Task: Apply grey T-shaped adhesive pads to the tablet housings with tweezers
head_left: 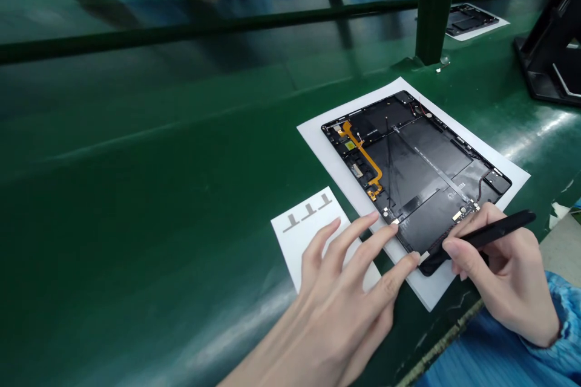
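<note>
A green bench (136, 133) carries a white sheet (349, 181) holding an opened black tablet (422, 175), its orange flex cable (363, 154) in place. The spread left hand (349, 290) rests at the tablet's near edge; the right hand (503, 266) pinches a black stylus (490, 236) there. Left of the sheet, a card (304, 248) still carries three grey T-shaped strips (308, 211).

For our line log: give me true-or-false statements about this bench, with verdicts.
The right hand holds a black pen-like tool. True.
The left hand grips a tool too. False: it holds nothing, and its fingers are spread by the tablet's edge.
The opened tablet lies on a white sheet. True.
Its flexible circuit is blue. False: the flexible circuit is orange.
The white card carries five T-shaped strips. False: it carries three T-shaped strips.
</note>
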Action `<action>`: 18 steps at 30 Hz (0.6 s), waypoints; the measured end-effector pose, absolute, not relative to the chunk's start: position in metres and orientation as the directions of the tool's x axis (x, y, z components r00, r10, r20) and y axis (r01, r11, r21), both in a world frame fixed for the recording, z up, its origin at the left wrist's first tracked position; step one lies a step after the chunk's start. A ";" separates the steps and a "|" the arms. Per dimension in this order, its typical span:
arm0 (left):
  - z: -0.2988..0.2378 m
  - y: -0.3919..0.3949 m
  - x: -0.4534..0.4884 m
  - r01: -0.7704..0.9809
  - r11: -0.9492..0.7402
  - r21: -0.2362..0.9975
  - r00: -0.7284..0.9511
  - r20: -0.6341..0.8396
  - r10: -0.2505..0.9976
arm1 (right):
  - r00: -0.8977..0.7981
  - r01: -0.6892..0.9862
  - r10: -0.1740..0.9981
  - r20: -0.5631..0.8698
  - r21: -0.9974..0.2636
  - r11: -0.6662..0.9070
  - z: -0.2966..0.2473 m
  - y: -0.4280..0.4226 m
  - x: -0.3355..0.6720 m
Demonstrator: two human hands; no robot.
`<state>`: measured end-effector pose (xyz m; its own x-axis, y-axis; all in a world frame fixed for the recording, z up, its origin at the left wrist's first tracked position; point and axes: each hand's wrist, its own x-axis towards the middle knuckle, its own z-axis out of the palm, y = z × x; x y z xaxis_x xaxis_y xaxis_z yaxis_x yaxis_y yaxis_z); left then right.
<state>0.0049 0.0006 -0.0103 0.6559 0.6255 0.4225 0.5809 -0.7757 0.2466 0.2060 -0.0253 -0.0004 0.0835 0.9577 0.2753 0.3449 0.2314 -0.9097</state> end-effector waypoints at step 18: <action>-0.018 0.001 0.002 0.472 -0.860 0.192 0.722 0.475 0.502 | -0.291 0.379 0.896 0.336 -0.819 0.430 0.018 0.001 0.225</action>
